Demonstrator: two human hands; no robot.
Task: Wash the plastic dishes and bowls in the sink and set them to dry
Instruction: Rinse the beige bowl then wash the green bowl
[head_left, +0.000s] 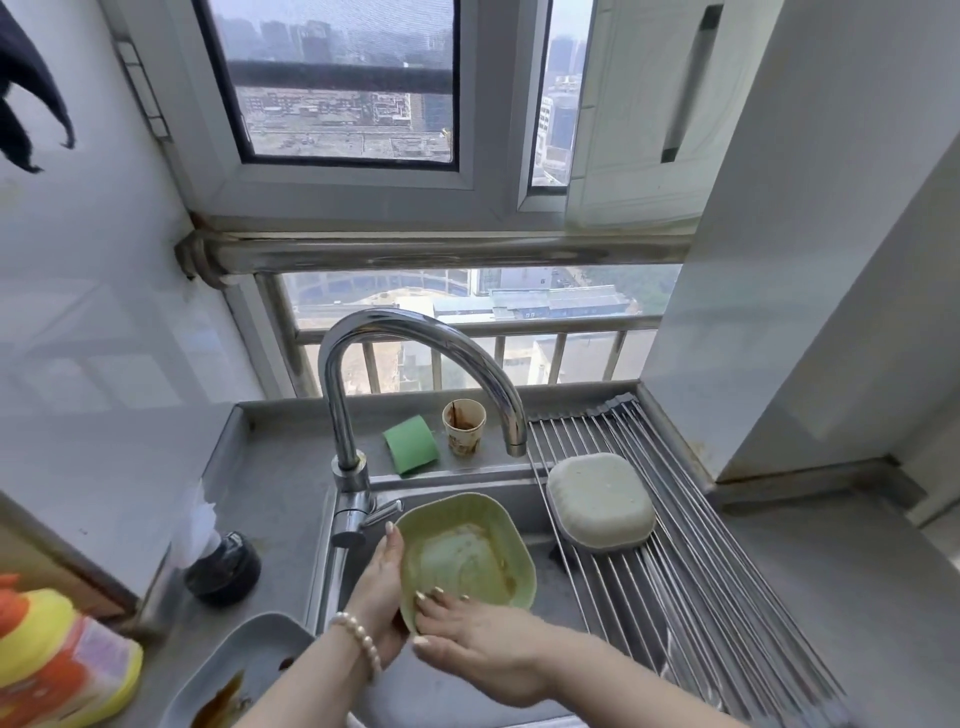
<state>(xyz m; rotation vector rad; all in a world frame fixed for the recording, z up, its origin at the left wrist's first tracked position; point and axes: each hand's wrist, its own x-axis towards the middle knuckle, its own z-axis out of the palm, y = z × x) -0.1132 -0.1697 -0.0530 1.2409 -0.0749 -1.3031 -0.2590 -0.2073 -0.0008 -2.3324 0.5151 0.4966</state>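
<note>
While left hand (382, 577) grips green bowl (465, 553) | right fingers (439, 605) inside rim

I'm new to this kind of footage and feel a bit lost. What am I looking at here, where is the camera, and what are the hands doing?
There is no machine here: a person wears a wide-angle camera on the head, looking down at a steel sink below a window. The left hand, with a pearl bracelet, has its grip on the edge of a green bowl smeared with brown residue, held over the sink. The right hand lays its fingers on the bowl's near rim. The tap arches above; I see no water running. On the wire rack to the right, a pale bowl lies upside down. Behind the tap sit a green sponge and a stained paper cup.
</note>
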